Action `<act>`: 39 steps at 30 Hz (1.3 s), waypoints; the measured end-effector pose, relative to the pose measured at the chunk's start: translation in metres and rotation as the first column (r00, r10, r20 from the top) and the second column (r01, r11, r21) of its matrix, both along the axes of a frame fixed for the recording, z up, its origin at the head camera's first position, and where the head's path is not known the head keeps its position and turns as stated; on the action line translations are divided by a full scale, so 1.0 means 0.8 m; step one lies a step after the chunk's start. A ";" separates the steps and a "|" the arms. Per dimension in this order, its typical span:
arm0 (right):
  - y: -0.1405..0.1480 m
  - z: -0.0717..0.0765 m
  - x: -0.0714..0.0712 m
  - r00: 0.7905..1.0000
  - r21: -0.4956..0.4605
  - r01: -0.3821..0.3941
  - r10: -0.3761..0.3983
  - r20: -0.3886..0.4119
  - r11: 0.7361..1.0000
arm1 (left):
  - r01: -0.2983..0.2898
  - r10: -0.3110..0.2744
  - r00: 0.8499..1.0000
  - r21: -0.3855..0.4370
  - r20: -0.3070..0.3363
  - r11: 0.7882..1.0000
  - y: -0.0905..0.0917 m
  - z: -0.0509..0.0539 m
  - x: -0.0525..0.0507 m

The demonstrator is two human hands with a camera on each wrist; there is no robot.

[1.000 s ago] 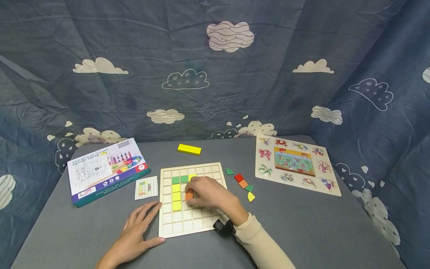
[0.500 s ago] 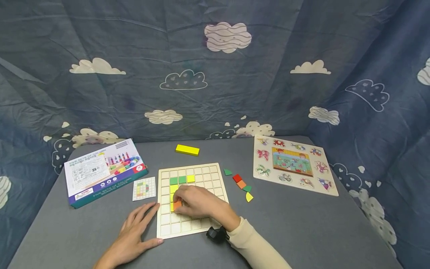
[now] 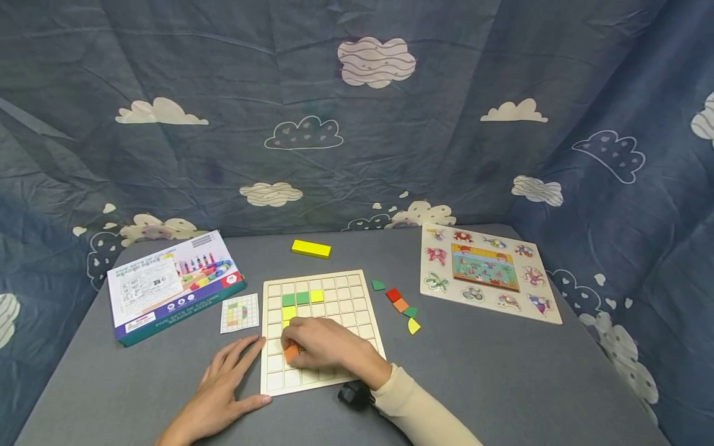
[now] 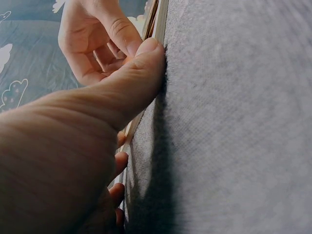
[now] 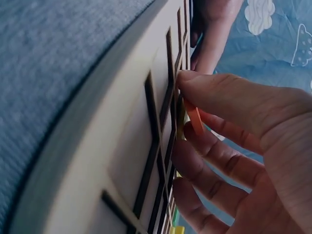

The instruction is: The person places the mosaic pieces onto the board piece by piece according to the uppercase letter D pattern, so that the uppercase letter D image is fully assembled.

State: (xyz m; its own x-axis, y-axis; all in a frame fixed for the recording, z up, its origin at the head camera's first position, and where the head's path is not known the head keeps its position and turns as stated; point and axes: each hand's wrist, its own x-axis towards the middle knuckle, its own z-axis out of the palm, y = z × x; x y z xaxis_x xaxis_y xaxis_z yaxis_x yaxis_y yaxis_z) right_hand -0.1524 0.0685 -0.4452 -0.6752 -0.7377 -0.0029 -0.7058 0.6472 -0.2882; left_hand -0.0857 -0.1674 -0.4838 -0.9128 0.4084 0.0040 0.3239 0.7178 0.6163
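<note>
Curtained play corner: cloud-print cloth (image 3: 379, 161), animal puzzle (image 3: 485, 269), grid board (image 3: 348, 306).

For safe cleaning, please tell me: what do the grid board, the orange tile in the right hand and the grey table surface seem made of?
Grid board: probably bare wood, smooth, pale, with dark groove edges.
Orange tile: smooth, even colour suggests painted wood, though plastic is possible.
Grey table surface: likely matt woven cloth; the left wrist view shows fine weave texture.

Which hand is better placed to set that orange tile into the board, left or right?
Probably the right hand: it pinches the orange square tile over the wooden grid board, while the left hand rests at the board's left edge, holding no tile.
</note>
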 end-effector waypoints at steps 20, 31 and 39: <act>-0.007 0.001 0.005 0.998 0.033 -0.002 0.004 -0.063 0.999 | -0.006 0.006 1.000 -0.008 -0.013 1.000 0.000 0.001 0.002; 0.000 0.002 0.002 1.000 0.068 -0.003 0.005 -0.028 0.998 | -0.006 0.006 1.000 -0.014 -0.012 1.000 0.001 0.000 0.001; 0.003 0.003 0.001 1.000 0.068 -0.016 0.017 -0.004 0.998 | -0.004 0.004 1.000 -0.017 -0.029 1.000 0.001 0.000 0.001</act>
State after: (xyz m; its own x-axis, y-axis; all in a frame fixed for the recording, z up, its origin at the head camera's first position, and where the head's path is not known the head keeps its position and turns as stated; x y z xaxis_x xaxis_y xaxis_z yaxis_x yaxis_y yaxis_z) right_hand -0.1518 0.0707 -0.4431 -0.6630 -0.7469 -0.0507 -0.7177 0.6535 -0.2407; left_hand -0.0847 -0.1665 -0.4838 -0.9140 0.4050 0.0237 0.3386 0.7292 0.5947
